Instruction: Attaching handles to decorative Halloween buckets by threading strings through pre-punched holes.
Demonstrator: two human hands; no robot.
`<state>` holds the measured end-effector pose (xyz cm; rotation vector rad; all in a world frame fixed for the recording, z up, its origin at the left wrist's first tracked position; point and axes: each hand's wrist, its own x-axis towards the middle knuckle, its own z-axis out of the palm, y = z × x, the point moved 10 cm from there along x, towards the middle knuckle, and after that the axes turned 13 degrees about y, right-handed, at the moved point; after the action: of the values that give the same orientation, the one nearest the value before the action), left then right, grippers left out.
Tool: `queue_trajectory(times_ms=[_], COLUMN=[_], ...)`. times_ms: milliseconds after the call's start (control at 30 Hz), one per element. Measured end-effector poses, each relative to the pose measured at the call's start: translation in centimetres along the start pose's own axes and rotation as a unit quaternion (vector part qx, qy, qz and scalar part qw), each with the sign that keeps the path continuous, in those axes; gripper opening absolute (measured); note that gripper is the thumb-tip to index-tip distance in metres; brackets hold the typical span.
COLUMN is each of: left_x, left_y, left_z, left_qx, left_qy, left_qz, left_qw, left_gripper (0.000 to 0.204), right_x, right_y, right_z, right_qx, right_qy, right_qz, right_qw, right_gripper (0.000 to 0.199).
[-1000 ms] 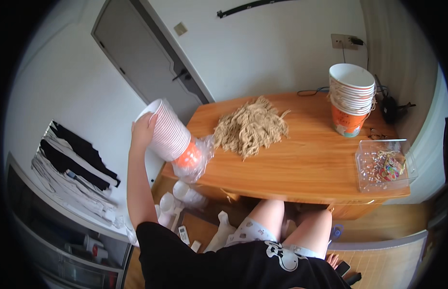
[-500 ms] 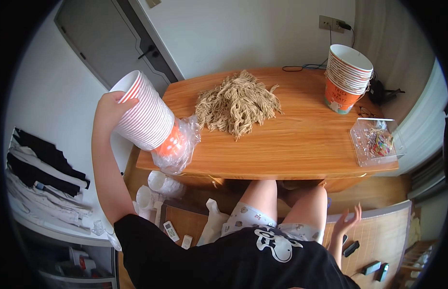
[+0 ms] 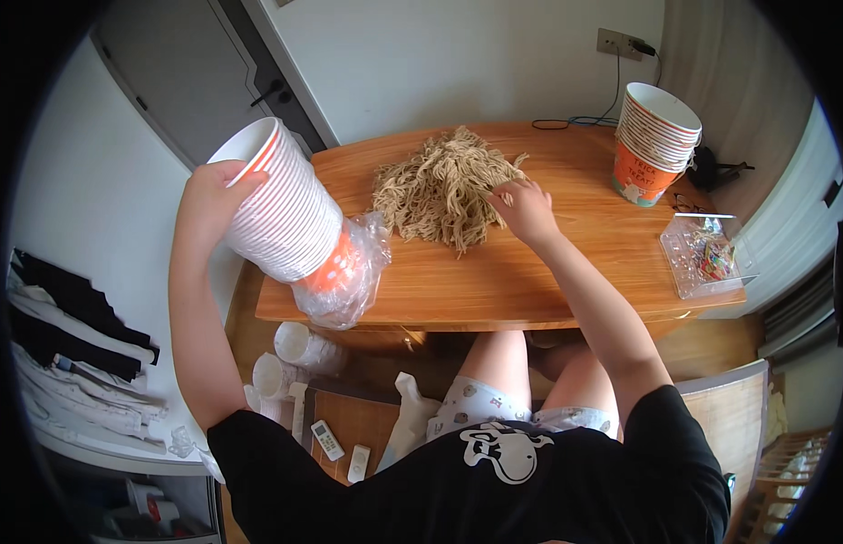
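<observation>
My left hand (image 3: 218,195) grips the rim of the outermost bucket in a tall nested stack of white paper buckets (image 3: 281,213) with orange stripes. This stack leans over the table's left end, its mouths facing up and left. Crumpled clear plastic wrap (image 3: 358,290) covers its lower, orange-printed end. At the right edge of a heap of tan cord pieces (image 3: 431,195) is my right hand (image 3: 528,210), palm down, fingers apart and partly bent, the tips touching or just over the cords. No cord shows lifted from the heap.
On the wooden table (image 3: 494,281), another bucket stack (image 3: 657,136) stands at back right. Nearer are glasses (image 3: 684,204) and a clear tray (image 3: 698,286) of small colourful items. A black cable (image 3: 576,124) lies at the back. More white buckets (image 3: 304,344) lie below the left edge.
My right hand has come up from beside my lap to the cord heap. My left hand still holds the bucket stack, which has shifted slightly right and stands a little more upright.
</observation>
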<state>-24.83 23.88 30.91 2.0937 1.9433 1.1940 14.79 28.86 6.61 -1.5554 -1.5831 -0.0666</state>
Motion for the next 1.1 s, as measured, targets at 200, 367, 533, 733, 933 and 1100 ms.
queue_trajectory(times_ms=[200, 367, 533, 733, 933, 1100], left_x=[-1.2, -0.9, -1.2, -7.4, -14.9, -19.1], left_y=[1.7, 0.9, 2.5, 9.8, 12.2, 11.1], left_z=[-2.4, -5.8, -10.6, -12.4, -7.3, 0.2], left_qx=[0.081, -0.012, -0.100, -0.003, -0.050, -0.098], left_qy=[0.099, 0.159, 0.274, 0.378, 0.240, 0.093], left_qz=[0.029, 0.043, 0.104, 0.344, 0.441, 0.441], left_qw=[0.991, 0.986, 0.951, 0.860, 0.864, 0.887], left_gripper=[0.033, 0.025, 0.018, 0.012, 0.021, 0.023], right_x=[2.1, 1.3, 1.9, 2.3, 3.7, 3.8], right_y=[0.1, 2.2, -0.9, -3.4, -0.7, 2.6], right_z=[5.5, 7.1, 1.7, 0.3, -1.9, -3.9], right_qx=[-0.044, 0.324, 0.192, -0.174, -0.151, -0.050], right_qy=[0.005, -0.042, 0.036, 0.096, 0.120, 0.107], right_qz=[0.054, 0.232, 0.103, -0.132, -0.104, -0.039], right_qw=[0.998, 0.916, 0.975, 0.971, 0.976, 0.992], right_gripper=[0.020, 0.026, 0.020, 0.018, 0.019, 0.018])
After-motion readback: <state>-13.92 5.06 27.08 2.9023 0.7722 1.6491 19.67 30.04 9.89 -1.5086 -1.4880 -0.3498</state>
